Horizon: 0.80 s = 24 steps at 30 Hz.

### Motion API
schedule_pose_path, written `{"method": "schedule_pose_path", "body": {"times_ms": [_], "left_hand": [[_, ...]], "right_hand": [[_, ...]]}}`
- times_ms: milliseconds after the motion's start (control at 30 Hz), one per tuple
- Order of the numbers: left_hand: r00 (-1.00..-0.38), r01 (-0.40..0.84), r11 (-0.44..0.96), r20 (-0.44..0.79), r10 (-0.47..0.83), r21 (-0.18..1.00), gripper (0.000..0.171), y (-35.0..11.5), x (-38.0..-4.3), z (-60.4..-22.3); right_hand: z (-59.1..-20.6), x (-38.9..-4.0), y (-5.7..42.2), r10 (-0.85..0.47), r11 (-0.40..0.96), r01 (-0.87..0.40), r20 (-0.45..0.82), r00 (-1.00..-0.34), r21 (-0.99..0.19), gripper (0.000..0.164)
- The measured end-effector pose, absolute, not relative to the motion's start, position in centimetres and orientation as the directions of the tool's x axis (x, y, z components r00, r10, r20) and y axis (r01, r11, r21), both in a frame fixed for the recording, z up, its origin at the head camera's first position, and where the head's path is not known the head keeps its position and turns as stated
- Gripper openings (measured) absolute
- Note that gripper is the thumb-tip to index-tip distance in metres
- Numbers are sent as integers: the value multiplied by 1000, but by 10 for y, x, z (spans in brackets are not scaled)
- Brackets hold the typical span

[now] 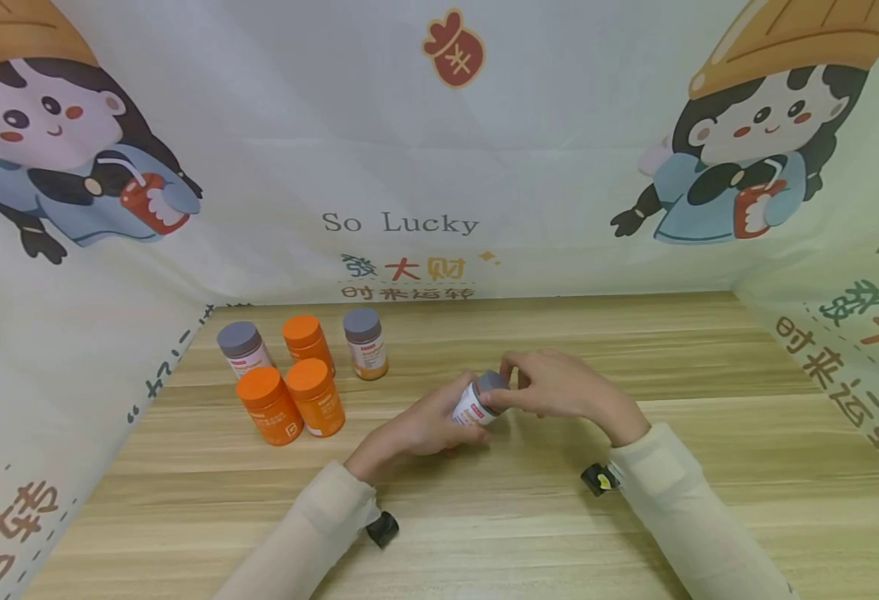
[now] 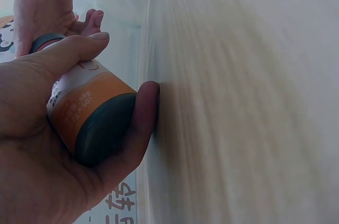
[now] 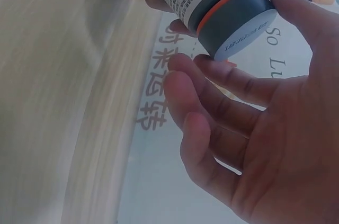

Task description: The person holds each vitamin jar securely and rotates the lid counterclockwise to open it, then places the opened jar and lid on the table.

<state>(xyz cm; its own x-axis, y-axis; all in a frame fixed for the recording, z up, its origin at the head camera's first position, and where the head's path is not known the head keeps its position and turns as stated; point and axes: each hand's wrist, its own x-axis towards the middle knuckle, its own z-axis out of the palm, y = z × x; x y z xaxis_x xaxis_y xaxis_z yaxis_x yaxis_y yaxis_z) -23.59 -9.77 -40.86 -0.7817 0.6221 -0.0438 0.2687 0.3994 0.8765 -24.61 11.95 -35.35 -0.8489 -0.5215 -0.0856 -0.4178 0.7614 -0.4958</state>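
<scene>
A white-and-orange supplement bottle (image 1: 471, 408) with a grey cap (image 3: 235, 20) is held tilted above the wood-look table, its cap toward the right. My left hand (image 1: 430, 423) grips the bottle's body; in the left wrist view its thumb lies along the label and a finger curls under the dark base (image 2: 106, 128). At the cap end, my right hand (image 1: 559, 385) has thumb and index finger at opposite edges of the cap, pinching it. The other right fingers are loosely bent and touch nothing. An orange ring shows on the cap's side in the right wrist view.
On the left of the table (image 1: 529, 533) stand several bottles: orange jars (image 1: 272, 412) and grey-capped bottles (image 1: 367, 350), the nearest of these just left of my hands. A printed cloth (image 1: 559, 200) walls the back and both sides. Small black cameras (image 1: 382, 529) sit at my wrists.
</scene>
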Motion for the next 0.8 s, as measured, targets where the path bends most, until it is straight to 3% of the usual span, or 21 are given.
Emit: {"method": "schedule_pose_path", "body": {"times_ms": [800], "left_hand": [[-779, 246, 396, -63, 624, 885, 51, -99, -236, -408]], "right_hand": [[-352, -245, 119, -519, 758, -411, -87, -850, -507, 49]]}}
